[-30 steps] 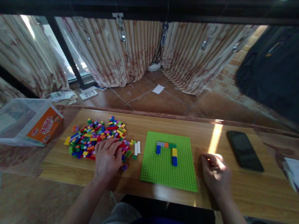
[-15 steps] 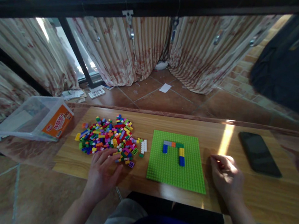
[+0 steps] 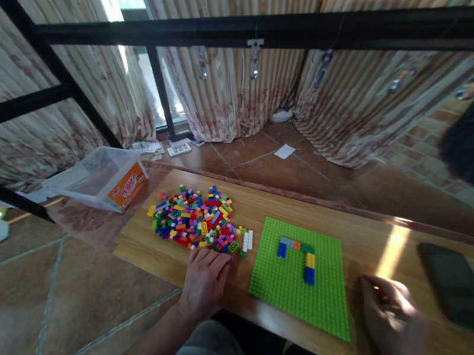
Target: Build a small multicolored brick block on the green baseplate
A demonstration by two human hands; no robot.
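A black phone [image 3: 460, 289] lies on the right part of the wooden table [image 3: 148, 252], an orange-labelled clear box [image 3: 99, 195] sits off its left end, and a white sheet [image 3: 285, 151] and striped curtains [image 3: 226, 104] are beyond its far edge.

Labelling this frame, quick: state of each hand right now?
Left hand: fingers bent by the purple brick; can't tell if gripped.
Right hand: curled closed beside the green plate; can't tell if anything's inside.

Reaches now with the left hand [image 3: 204, 279] to a purple brick [image 3: 230, 260] at the multicoloured pile's [image 3: 194, 219] near edge, no longer over its bricks, and looks further left.
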